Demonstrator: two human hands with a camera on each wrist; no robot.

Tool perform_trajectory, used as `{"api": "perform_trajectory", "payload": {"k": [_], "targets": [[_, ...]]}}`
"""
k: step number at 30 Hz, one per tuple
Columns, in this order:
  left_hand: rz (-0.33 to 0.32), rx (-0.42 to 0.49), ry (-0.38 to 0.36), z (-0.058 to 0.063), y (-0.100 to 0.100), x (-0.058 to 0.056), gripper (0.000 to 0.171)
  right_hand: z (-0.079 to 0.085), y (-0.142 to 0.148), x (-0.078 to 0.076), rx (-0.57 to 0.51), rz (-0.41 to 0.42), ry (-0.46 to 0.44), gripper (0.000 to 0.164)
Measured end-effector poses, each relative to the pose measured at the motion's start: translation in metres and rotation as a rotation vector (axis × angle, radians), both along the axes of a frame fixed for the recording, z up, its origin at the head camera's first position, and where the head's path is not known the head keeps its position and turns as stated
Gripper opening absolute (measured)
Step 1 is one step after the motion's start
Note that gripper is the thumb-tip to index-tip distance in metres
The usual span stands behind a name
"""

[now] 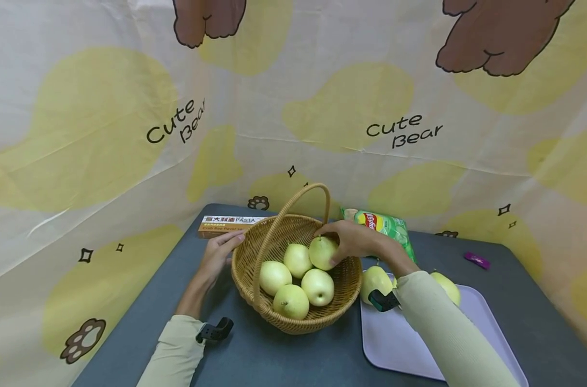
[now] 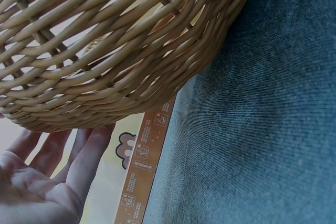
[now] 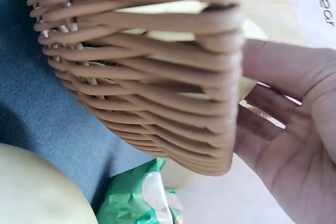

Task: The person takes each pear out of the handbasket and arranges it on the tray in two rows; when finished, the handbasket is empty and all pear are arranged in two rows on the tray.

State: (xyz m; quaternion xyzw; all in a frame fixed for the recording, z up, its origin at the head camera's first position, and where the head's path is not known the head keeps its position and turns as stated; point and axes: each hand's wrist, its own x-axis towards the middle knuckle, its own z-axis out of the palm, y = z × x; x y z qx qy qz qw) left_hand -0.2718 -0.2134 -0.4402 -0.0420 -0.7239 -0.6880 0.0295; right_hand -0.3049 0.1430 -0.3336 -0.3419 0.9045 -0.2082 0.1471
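Note:
A round wicker basket (image 1: 298,325) with an arched handle holds several pale green pears (image 1: 290,302). At its right side, my right hand (image 1: 355,240) reaches over the rim and grips a pear (image 1: 322,252) among the others. In the right wrist view the basket wall (image 3: 152,72) covers most of that pear and the fingertips. My left hand (image 1: 219,258) rests against the left rim with its fingers nearly straight. The left wrist view shows those fingers (image 2: 86,161) extended, their tips hidden behind the wicker basket (image 2: 110,51).
Right of the basket lies a lilac tray (image 1: 399,344), bearing pears (image 1: 376,280) partly behind my right forearm. A pasta box (image 1: 220,226) lies behind my left hand. At the back are a green chips bag (image 1: 395,228) and a small purple packet (image 1: 477,260).

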Motion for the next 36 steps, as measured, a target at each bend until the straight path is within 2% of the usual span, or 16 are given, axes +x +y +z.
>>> {"api": "perform_trajectory", "payload": {"k": [11,21,27,36], "targets": [[0.009,-0.008,-0.005,0.001,-0.002,0.001,0.051,0.007,0.018,0.017,-0.201,-0.093,-0.035,0.075],[0.009,0.0,-0.008,0.003,-0.001,0.002,0.052,0.012,0.041,0.038,-0.315,-0.164,-0.042,0.072],[0.014,-0.017,0.0,0.002,0.0,0.001,0.051,0.007,0.056,0.051,-0.392,-0.172,-0.012,0.068],[0.027,-0.025,-0.007,0.001,0.002,0.0,0.051,-0.003,0.087,0.075,-0.44,-0.246,0.023,0.066]]}}
